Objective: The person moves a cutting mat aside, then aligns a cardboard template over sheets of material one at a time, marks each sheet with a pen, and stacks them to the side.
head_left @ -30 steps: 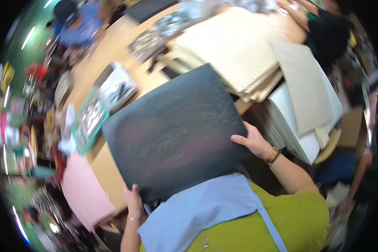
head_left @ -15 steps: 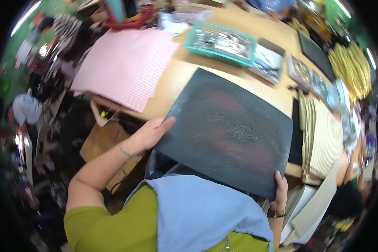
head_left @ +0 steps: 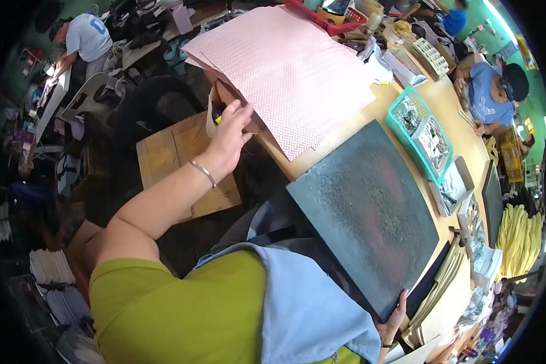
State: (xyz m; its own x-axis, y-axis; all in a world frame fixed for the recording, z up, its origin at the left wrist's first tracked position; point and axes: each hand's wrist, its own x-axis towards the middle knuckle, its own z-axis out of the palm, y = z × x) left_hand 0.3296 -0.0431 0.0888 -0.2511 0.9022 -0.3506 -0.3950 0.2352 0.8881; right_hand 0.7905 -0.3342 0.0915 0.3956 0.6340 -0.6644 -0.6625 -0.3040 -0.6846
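A worn dark rubber-like mat (head_left: pixel 346 176), with reddish patches and a scuffed middle, lies tilted over the table's near edge above my lap. My right hand (head_left: pixel 394 318) grips its lower right corner, thumb on top and the other fingers hidden beneath. My left hand (head_left: pixel 230 136) is off the mat, in the air beside the near left edge of a stack of pink patterned sheets (head_left: pixel 291 73). Its fingers are stretched out, slightly blurred, and hold nothing that I can see.
On the table (head_left: pixel 385 100) stand a teal basket (head_left: pixel 409 139) of small metal parts and a grey tray (head_left: pixel 452 188). Cream sheets (head_left: pixel 440 297) and a hammer (head_left: pixel 461 235) lie at right. A cardboard box (head_left: pixel 179 161) sits below left. A person in blue (head_left: pixel 490 97) sits across.
My left hand has let go of the mat's left edge and moved up to the pink sheets. The view has swung left, and the mat appears turned with my right hand still on it.
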